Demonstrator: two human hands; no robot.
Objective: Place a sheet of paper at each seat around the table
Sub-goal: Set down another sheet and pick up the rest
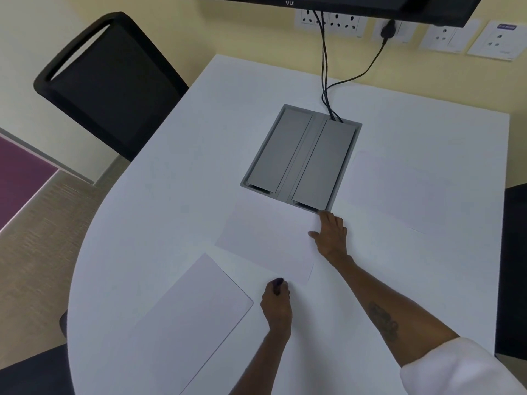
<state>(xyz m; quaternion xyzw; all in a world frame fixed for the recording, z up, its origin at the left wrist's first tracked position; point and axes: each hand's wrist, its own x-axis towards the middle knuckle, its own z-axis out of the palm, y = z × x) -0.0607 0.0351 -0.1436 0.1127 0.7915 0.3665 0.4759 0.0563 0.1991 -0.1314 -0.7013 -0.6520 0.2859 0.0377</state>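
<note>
Three white sheets lie on the white table point(176, 155). One sheet point(185, 320) is near the front left edge. A middle sheet point(268, 238) lies just below the grey cable box. A third sheet point(399, 192) rests at the right. My right hand point(330, 235) lies flat on the right edge of the middle sheet, fingers spread. My left hand point(278, 300) pinches that sheet's near edge between thumb and fingers.
A grey cable box point(302, 158) with two lids is sunk in the table's middle, with black cables point(325, 81) running up to wall sockets. A black chair point(108, 81) stands at the far left, another chair point(513, 266) at the right edge. A screen point(342, 4) hangs above.
</note>
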